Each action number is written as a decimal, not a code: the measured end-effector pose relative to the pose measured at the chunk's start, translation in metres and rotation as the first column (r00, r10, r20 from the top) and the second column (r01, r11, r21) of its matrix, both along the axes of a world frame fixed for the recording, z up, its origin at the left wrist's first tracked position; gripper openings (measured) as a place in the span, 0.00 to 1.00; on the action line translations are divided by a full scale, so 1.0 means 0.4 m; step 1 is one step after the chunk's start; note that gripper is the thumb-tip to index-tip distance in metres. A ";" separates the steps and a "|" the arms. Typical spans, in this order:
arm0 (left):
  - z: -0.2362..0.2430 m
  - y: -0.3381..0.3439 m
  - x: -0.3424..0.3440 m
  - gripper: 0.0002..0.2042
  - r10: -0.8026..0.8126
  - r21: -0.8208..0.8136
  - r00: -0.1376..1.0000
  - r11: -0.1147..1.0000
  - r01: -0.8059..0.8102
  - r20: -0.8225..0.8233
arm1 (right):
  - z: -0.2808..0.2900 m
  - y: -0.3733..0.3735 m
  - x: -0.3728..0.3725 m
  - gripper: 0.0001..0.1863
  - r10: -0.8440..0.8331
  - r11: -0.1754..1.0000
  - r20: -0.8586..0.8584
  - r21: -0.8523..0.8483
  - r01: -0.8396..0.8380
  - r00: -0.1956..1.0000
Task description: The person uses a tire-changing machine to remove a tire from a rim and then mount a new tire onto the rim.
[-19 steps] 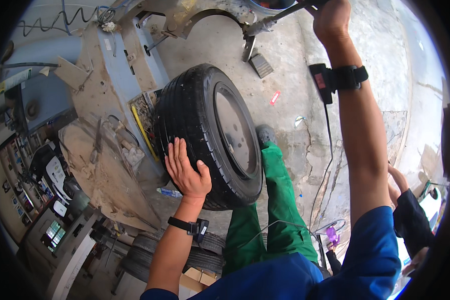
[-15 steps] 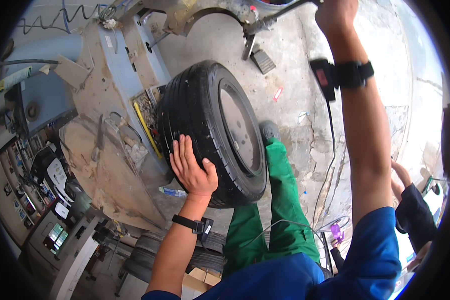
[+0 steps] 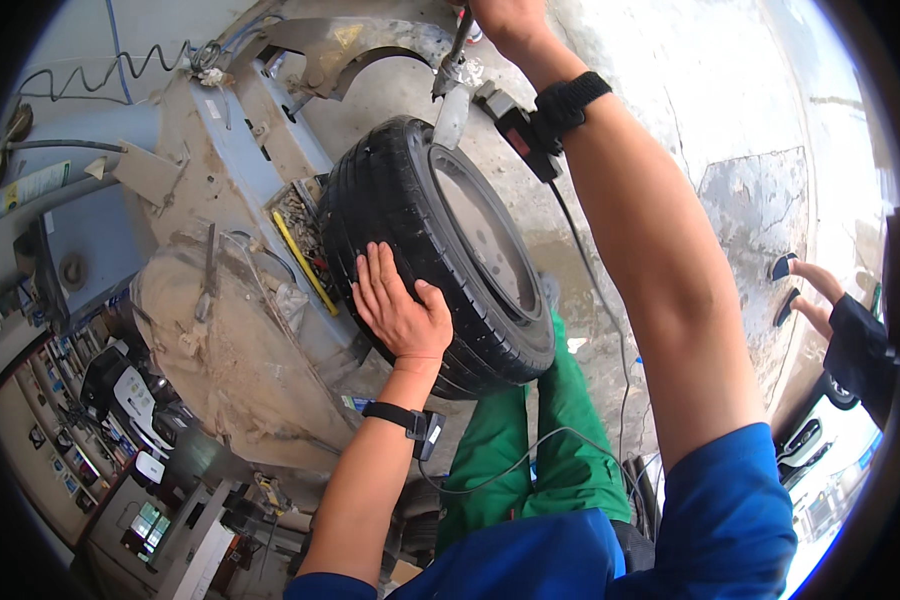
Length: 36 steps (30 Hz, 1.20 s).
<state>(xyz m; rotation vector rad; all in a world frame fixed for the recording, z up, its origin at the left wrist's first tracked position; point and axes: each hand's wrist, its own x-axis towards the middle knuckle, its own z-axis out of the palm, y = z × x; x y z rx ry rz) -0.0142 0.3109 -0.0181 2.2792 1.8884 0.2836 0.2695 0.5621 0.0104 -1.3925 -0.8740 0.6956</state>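
A black tire on a grey steel wheel stands tilted against the side of a tire changer. My left hand lies flat on the tread with its fingers stretched out. At the top edge my right hand is closed round the dark handle of the machine's bead breaker arm. Part of that hand is cut off by the frame. The arm's flat metal blade overlaps the tire's upper sidewall by the rim; whether it touches, I cannot tell.
A yellow strip runs along the machine beside the tread. My legs in green trousers are close to the wheel. A cable hangs from my right wrist strap. A person in dark clothes is at far right.
My right hand has moved left, bringing the handle and blade toward the wheel. The blade was apart from the tire and now overlaps its upper sidewall. My left hand stays on the tread.
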 end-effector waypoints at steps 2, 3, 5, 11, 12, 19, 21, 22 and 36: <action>0.005 -0.005 -0.009 0.30 -0.001 0.005 1.000 1.000 0.001 0.010 | 0.002 -0.014 -0.001 0.23 0.018 0.999 -0.002 0.034 -0.018 1.000; 0.003 0.002 -0.013 0.30 -0.013 0.030 1.000 0.999 0.013 0.014 | 0.000 -0.024 0.000 0.22 -0.011 1.000 0.036 0.009 0.011 0.999; 0.006 0.007 -0.023 0.30 -0.022 0.065 1.000 0.998 0.022 -0.001 | 0.005 -0.044 -0.023 0.21 -0.044 0.998 -0.063 -0.042 0.042 0.997; -0.003 -0.001 0.013 0.31 -0.040 0.084 0.999 0.996 0.038 0.027 | -0.014 0.027 -0.009 0.25 -0.112 0.993 0.274 -0.011 0.119 0.955; -0.003 0.001 0.004 0.31 -0.036 0.083 0.999 0.996 0.035 0.009 | -0.013 0.035 -0.039 0.25 -0.150 0.988 0.286 0.007 0.155 0.946; -0.003 0.008 0.001 0.31 -0.043 0.094 0.999 0.995 0.044 -0.022 | 0.019 -0.006 -0.032 0.24 -0.046 0.997 0.157 -0.057 0.056 0.986; -0.004 0.011 0.012 0.31 -0.056 0.092 0.998 0.994 0.057 -0.013 | 0.017 -0.008 -0.020 0.24 -0.049 0.996 0.140 -0.068 0.059 0.989; -0.001 0.015 0.007 0.31 -0.055 0.088 0.998 0.995 0.056 -0.019 | 0.020 -0.022 -0.026 0.24 -0.057 0.996 0.135 -0.067 0.067 0.989; -0.008 0.013 -0.004 0.32 -0.096 0.067 0.995 0.993 0.096 -0.016 | 0.034 -0.037 -0.028 0.22 0.003 0.995 -0.090 -0.096 -0.012 0.996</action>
